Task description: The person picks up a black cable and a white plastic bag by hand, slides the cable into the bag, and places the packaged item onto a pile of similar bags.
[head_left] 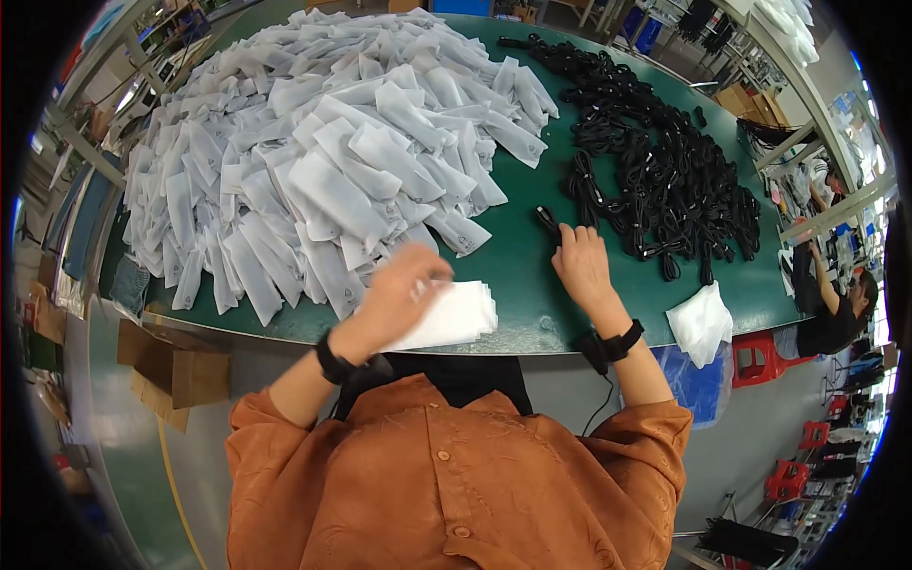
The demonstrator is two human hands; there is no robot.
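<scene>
- Cartons (pixel 176 370) are sitting at the far left, under the edge of the green table (pixel 518 261), brown and folded flat as far as we are seeing them.
- White pouches (pixel 313 161) are lying in a broad heap over the left half of the table, piled loosely and reaching to its far edge; we are judging these to be filled ones, though what is inside them is not showing.
- Our left hand (pixel 404 290) is hovering over the near edge of the table, blurred, with the fingers curled down onto a small stack of flat bags (pixel 451 313); we are reading it as pinching the top bag, but the blur is keeping us from being sure.
- The stack is resting at the table's near rim, just right of the heap and touching the hand.
- Our right hand (pixel 581 264) is lying flat on the table, fingers together and stretched forward, the tips touching one black cable (pixel 548 221) that is lying apart from the rest.
- Black cables (pixel 665 180) are crowding the right half in a long tangle, near the right hand.
- More bags (pixel 701 323) are hanging over the table's right corner.
- A person (pixel 836 299) is working at the far right, well apart from us.
- Judging by the two piles, we are well along: the heap is looking the bigger, yet plenty of cables are waiting unbagged.
</scene>
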